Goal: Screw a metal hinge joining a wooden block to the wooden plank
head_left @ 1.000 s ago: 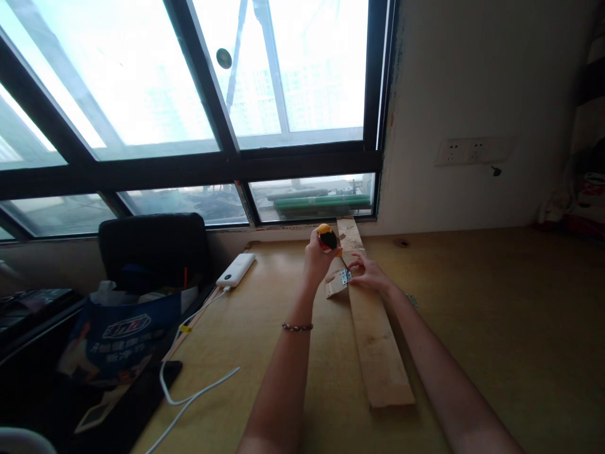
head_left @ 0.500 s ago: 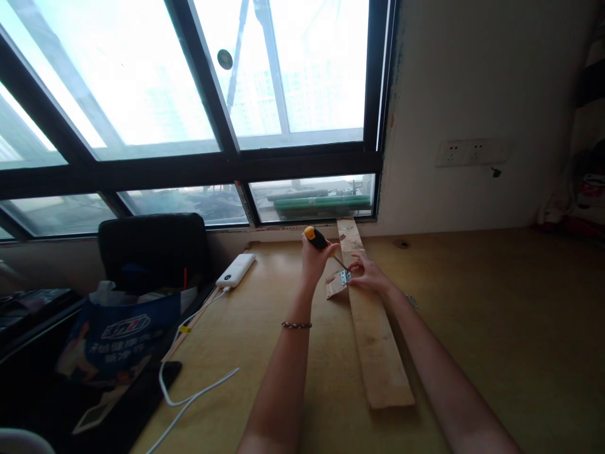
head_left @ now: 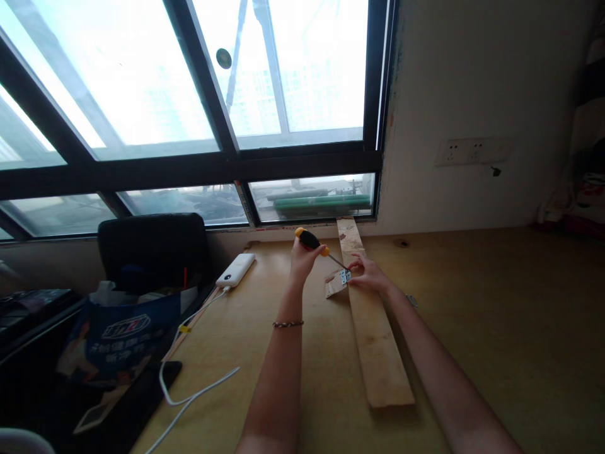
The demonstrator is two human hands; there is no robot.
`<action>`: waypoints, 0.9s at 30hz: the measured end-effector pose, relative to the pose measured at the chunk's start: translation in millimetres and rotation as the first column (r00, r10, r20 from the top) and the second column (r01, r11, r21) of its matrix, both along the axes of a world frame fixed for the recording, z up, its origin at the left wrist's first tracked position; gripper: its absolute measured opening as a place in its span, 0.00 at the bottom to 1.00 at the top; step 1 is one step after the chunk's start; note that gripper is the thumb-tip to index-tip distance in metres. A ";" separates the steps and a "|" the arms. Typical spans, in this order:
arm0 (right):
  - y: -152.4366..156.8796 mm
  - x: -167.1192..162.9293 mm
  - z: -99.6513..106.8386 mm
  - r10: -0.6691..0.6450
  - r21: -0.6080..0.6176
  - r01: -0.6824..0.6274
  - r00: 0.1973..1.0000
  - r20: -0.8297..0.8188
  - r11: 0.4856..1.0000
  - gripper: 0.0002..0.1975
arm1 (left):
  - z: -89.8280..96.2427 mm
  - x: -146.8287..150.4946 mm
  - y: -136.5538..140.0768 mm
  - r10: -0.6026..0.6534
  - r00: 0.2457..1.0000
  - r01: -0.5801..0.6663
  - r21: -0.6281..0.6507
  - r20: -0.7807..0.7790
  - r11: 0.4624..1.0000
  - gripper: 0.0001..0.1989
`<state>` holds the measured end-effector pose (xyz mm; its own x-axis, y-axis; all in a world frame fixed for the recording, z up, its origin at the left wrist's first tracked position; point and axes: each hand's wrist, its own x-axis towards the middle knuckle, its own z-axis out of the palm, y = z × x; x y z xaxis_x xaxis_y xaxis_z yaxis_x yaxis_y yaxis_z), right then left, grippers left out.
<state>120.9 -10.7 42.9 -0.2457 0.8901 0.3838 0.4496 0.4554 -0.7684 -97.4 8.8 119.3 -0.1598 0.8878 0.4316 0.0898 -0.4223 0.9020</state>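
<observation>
My left hand (head_left: 302, 260) is closed around the black and yellow handle of a screwdriver (head_left: 309, 238). Its shaft slants down to the right, and the tip meets a small metal hinge (head_left: 345, 277). This hinge lies across the joint between a long wooden board (head_left: 380, 356) and a short wood piece (head_left: 333, 287) at the board's left side. My right hand (head_left: 371, 275) rests on the board with thumb and fingers pinched at the hinge's right edge. Whether a screw sits under the tip is too small to tell.
Right of the board lies a small metal piece (head_left: 411, 301) on the wooden table (head_left: 486, 353). A white power bank (head_left: 236, 271) with a white cable (head_left: 189, 400) is by the table's left edge. Beyond that stand a blue bag (head_left: 125, 337) and a black chair (head_left: 151, 249).
My left hand and the screwdriver handle have shifted left, so the shaft leans lower, its tip still at the hinge. My right hand and the board stay in place.
</observation>
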 end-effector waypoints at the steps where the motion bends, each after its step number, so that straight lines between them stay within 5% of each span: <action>1: 0.2 -0.1 -0.2 -0.002 0.001 0.002 1.000 -0.001 1.000 0.40 | 1.5 -0.7 -1.1 -0.032 0.999 0.032 -0.020 0.035 0.999 0.24; 7: -1.6 -0.5 1.6 -0.002 0.009 0.002 1.000 -0.010 1.000 0.40 | 11.9 4.4 -16.4 -0.297 0.927 0.313 -0.034 0.230 0.949 0.25; 15: -1.4 -0.7 1.6 0.001 -0.004 -0.001 1.000 -0.014 1.000 0.40 | 12.0 13.1 -15.4 -0.018 0.998 0.020 -0.048 0.054 0.999 0.30; 22: -0.1 0.8 0.0 0.005 -0.030 -0.006 1.000 -0.025 1.000 0.40 | 0.8 30.7 -12.8 -0.207 0.970 0.215 -0.059 0.124 0.975 0.28; 27: 1.7 1.1 -2.9 0.009 -0.030 -0.010 1.000 -0.016 0.999 0.40 | 10.1 42.0 -24.5 -0.298 0.943 0.301 0.004 0.146 0.954 0.29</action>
<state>122.0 -8.9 40.0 -0.2483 0.8990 0.3607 0.4326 0.4361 -0.7891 -55.3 -15.7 129.3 0.0559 0.9118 0.4069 -0.1687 -0.3930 0.9039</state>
